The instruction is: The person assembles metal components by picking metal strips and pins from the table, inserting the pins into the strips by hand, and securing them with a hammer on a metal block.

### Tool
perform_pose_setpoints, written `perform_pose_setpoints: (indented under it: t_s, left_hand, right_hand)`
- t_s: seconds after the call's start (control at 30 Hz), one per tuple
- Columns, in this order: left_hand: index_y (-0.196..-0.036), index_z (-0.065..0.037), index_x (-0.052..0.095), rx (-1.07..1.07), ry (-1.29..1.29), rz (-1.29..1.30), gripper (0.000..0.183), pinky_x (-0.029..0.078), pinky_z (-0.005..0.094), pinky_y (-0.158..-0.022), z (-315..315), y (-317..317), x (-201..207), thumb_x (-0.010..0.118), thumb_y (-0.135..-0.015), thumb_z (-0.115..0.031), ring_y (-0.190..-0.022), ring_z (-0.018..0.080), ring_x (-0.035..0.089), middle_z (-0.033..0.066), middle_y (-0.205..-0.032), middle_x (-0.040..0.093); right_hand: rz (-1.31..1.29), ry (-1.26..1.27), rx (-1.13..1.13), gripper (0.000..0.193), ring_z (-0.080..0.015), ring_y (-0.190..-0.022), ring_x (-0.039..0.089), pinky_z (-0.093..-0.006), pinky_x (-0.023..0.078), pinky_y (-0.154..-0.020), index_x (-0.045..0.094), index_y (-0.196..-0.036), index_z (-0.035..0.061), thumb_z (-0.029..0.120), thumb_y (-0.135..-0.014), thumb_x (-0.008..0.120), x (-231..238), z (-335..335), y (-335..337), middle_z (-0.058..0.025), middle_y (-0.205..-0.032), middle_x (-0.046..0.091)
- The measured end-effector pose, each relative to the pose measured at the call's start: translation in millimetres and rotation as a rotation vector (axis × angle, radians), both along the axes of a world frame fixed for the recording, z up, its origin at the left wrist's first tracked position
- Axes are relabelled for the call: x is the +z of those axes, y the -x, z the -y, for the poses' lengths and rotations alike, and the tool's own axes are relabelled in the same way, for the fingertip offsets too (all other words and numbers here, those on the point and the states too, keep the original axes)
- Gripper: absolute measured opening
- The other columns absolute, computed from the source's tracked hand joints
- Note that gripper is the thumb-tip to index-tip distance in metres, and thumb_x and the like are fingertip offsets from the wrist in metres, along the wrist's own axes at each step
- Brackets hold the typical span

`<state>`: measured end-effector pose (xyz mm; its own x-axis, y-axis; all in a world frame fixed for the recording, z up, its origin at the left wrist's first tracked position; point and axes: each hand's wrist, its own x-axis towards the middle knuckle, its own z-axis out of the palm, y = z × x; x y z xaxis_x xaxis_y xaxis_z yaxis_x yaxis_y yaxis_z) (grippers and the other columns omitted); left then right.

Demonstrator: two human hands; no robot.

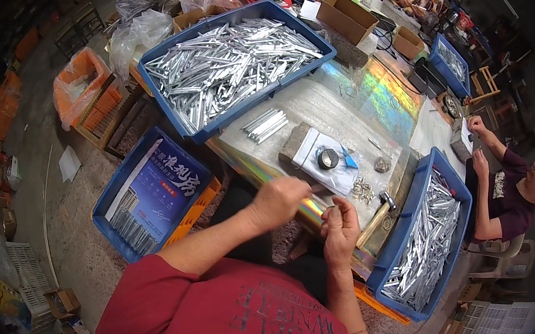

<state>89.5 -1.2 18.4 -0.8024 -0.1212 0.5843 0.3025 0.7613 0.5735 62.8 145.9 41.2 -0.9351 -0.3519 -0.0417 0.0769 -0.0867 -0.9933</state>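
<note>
My left hand [282, 202] is closed with curled fingers over the near edge of the worktable. Close by on its right, my right hand [341, 231] has its thumb and fingers pinched together. Anything small in either hand is too hidden to name. Just beyond them, a block [293, 144] carries white paper and a round black dish-like piece [328, 158]. Small metal parts [362, 190] lie in a pile beside it. A hammer [374, 222] with a wooden handle rests right of my right hand. Several silver metal strips [266, 126] form a row farther back.
A large blue tray [265, 96] heaped with metal strips stands at the back. Another blue tray [446, 258] of strips is at right; a third [110, 234], at left, holds a printed blue sheet and strips. A co-worker [518, 196] sits at far right.
</note>
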Motion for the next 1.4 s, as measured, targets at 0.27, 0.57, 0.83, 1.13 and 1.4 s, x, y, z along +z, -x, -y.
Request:
perform_pose_setpoints:
  t_s: [0.27,0.57,0.83,1.13,1.4]
  left_hand:
    - [-0.066,-0.004,0.052,0.471,0.324,0.275,0.003,0.047,0.0349,-0.051,97.5,34.7,-14.4,0.049,-0.067,-0.005,-0.062,0.0274,0.058,0.0125,-0.064,0.055]
    - [-0.068,-0.001,0.053,0.501,0.414,0.494,0.007,0.048,0.0343,-0.060,107.5,50.1,-16.4,0.051,-0.062,0.001,-0.069,0.0289,0.058,0.0155,-0.070,0.055]
    - [-0.069,-0.002,0.053,0.521,0.364,0.410,0.003,0.048,0.0341,-0.058,102.5,43.5,-13.9,0.052,-0.067,-0.003,-0.066,0.0287,0.057,0.0149,-0.073,0.055]
    - [-0.068,-0.002,0.053,0.598,0.169,0.147,0.010,0.045,0.0389,-0.060,163.2,25.4,22.1,0.051,-0.071,-0.011,-0.067,0.0292,0.056,0.0137,-0.068,0.056]
    - [-0.075,0.001,0.058,0.595,0.218,0.864,0.030,0.046,0.0374,-0.067,193.6,25.7,20.8,0.065,-0.058,-0.022,-0.079,0.0290,0.058,0.0177,-0.081,0.058]
  right_hand:
    - [-0.022,-0.035,-0.003,0.021,-0.0025,-0.046,0.036,-0.0135,0.028,-0.041,0.045,-0.101,-0.0001,0.012,-0.084,0.045,-16.5,-19.6,-7.8,-0.0020,-0.068,0.047]
    - [0.021,-0.069,-0.011,0.017,-0.0022,-0.048,0.038,-0.0139,0.030,-0.042,0.049,-0.096,-0.0008,0.010,-0.084,0.043,-26.6,-29.1,-11.1,-0.0012,-0.064,0.047]
    - [-0.010,-0.101,0.004,0.015,-0.0031,-0.045,0.036,-0.0143,0.028,-0.040,0.050,-0.093,0.0006,0.012,-0.084,0.044,-32.7,-30.1,-11.7,-0.0007,-0.061,0.046]
    - [0.031,-0.146,-0.003,0.016,-0.0026,-0.048,0.039,-0.0149,0.030,-0.042,0.051,-0.091,-0.0013,0.011,-0.084,0.044,-39.3,-37.9,-15.6,-0.0004,-0.062,0.047]
    - [0.030,-0.173,0.027,0.016,-0.0030,-0.048,0.039,-0.0156,0.031,-0.042,0.051,-0.091,-0.0012,0.012,-0.084,0.044,-44.9,-36.6,-19.2,-0.0002,-0.063,0.047]
